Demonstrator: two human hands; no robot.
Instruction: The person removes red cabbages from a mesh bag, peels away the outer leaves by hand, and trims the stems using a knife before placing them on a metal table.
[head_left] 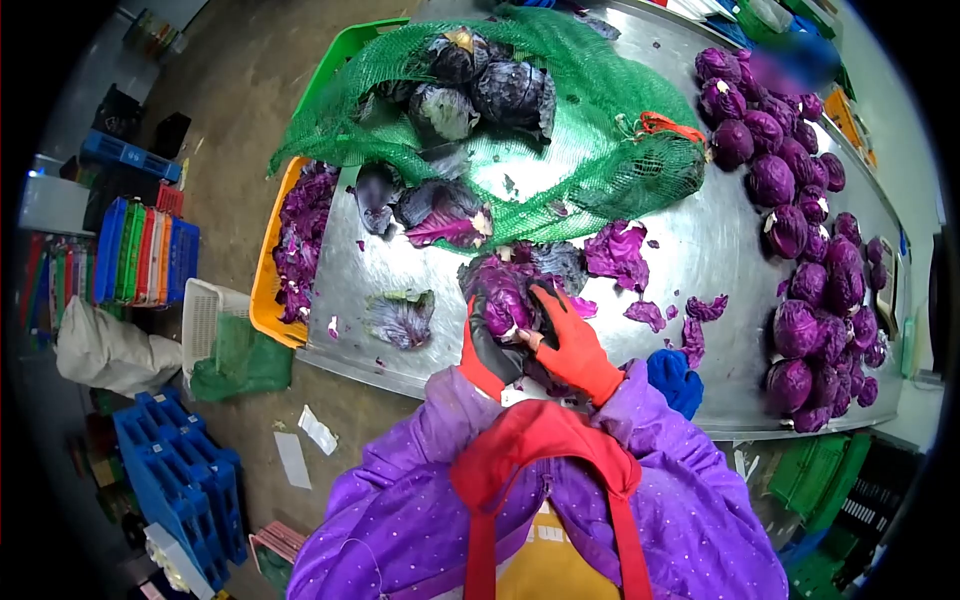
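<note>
Between my hands, near the table's front edge, is a purple cabbage (502, 290) with its pale stem end toward me. My left hand (488, 350), in a red and black glove, grips its left side. On the other side my right hand (572, 348), gloved alike, holds it with the thumb near the stem. Loose purple leaves (617, 256) lie just beyond and to the right. A dull outer leaf (400, 318) rests to the left. Farther back, several dark unpeeled cabbages (512, 92) sit on a green mesh bag (600, 90).
The metal table (350, 345) carries many peeled cabbages (795, 328) along its right side. An orange crate (268, 290) full of purple leaves stands at its left edge. A blue cloth (675, 382) lies by my right forearm. Blue pallets (180, 480) are on the floor at left.
</note>
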